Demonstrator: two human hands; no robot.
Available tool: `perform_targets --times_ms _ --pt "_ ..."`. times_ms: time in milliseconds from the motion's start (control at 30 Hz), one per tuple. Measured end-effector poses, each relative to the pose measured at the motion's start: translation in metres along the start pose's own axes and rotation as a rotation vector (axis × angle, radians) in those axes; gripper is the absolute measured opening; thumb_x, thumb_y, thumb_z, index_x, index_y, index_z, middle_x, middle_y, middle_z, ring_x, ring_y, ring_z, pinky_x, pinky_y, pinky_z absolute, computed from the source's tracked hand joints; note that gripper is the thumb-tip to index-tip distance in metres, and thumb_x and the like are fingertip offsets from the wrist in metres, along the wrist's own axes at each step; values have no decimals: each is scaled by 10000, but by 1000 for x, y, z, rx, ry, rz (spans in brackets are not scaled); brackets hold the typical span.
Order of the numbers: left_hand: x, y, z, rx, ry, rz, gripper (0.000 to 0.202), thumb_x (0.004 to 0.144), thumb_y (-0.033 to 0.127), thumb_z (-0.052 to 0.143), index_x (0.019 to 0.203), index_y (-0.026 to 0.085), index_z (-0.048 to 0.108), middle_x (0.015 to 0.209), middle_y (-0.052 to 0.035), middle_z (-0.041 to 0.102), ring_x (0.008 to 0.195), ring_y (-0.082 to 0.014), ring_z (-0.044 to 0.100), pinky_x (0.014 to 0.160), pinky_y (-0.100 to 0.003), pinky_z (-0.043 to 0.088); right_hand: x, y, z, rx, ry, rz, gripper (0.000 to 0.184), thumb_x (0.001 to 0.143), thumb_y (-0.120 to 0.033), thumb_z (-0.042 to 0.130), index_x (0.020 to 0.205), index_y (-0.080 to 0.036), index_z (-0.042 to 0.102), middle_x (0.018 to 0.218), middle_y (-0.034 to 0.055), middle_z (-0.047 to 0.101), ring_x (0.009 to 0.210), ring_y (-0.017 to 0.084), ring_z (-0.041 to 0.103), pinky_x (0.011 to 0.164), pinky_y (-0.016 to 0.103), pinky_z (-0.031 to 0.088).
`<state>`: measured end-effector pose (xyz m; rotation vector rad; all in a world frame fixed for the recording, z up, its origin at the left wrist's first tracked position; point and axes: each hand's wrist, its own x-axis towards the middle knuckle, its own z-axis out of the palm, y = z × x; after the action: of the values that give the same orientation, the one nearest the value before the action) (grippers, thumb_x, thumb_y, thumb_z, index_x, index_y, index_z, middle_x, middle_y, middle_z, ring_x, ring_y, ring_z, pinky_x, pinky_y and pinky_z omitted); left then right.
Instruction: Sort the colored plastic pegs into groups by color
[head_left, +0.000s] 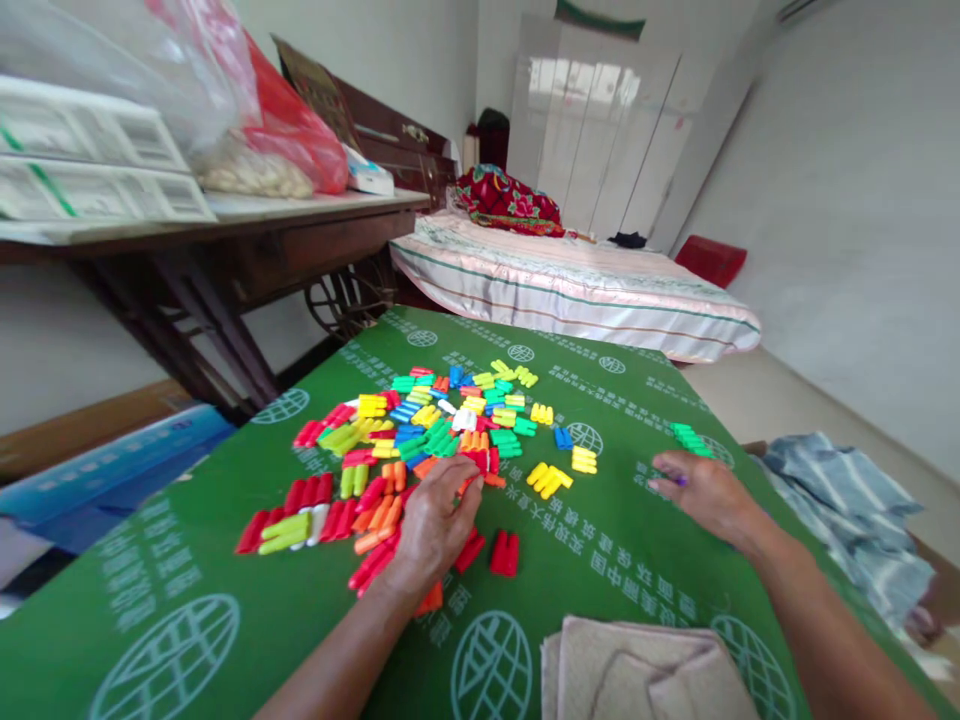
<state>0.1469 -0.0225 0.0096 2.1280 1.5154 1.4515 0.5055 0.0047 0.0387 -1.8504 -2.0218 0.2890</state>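
Note:
Many small plastic pieces (420, 430) in red, orange, yellow, green and blue lie spread over a green printed cloth (615, 560). My left hand (435, 520) rests palm down among the red and orange pieces, fingers curled over them; what they grip is hidden. A red piece (504, 552) lies just right of it. My right hand (701, 492) lies on the cloth to the right, fingers bent, with something small and purple at its fingertips. A few green pieces (690, 438) lie just beyond it. Yellow pieces (550, 478) sit between the hands.
A folded beige cloth (637, 665) lies at the near edge. A dark wooden table (247, 250) with bags and boxes stands to the left. A bed (570, 285) is behind. A blue-grey cloth (855, 510) lies at right.

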Motion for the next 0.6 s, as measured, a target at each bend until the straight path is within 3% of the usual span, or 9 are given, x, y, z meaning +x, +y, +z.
perform_targets --times_ms 133,267,467,600 --pt "0 -2 -4 5 10 -32 158 854 249 497 867 185 640 905 -60 669 880 -176 632 797 -292 518 -15 -70 43 448 -61 -49 256 736 -415 592 870 -218 687 885 49 714 816 220 655 740 327 495" --pt "0 -4 -7 19 23 -64 148 852 231 489 837 185 629 880 -57 655 853 -171 625 782 -292 512 -18 -117 79 648 -66 -62 212 746 -392 570 751 -209 679 739 14 698 678 179 636 634 271 477" --pt "6 -12 -17 76 103 -153 150 835 223 483 832 176 625 872 -58 653 840 -174 622 776 -295 507 -15 -114 115 787 146 40 261 729 -440 594 748 -204 704 720 25 701 647 182 635 623 276 496" --pt "10 -25 -28 124 172 -246 159 804 225 476 798 178 629 825 -46 654 791 -176 620 712 -290 504 -15 -106 122 880 130 109 294 702 -463 626 780 -192 713 728 36 706 648 190 640 642 296 516"
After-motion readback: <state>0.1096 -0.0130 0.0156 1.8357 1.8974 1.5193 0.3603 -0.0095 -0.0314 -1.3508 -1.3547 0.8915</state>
